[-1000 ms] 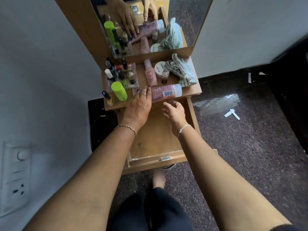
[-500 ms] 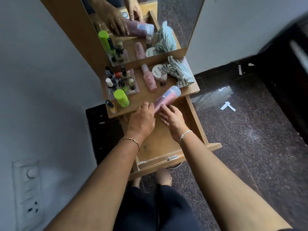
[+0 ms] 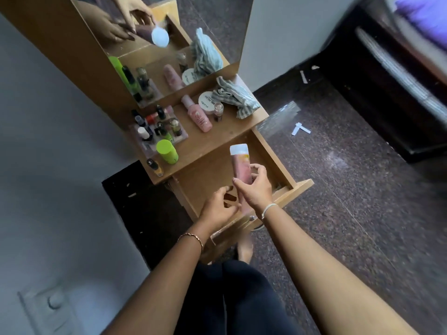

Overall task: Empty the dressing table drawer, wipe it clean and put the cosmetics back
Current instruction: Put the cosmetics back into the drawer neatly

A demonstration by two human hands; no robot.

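we hold the pink bottle (image 3: 240, 165) up over the open drawer (image 3: 278, 165), our right hand (image 3: 256, 189) curled around it. our left hand (image 3: 219, 209) is half curled by its bottom end; we cannot tell if it grips.

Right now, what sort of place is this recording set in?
Probably a bedroom: a wooden dressing table with a mirror, nail polish bottles on its top, and what looks like a bed at the upper right.
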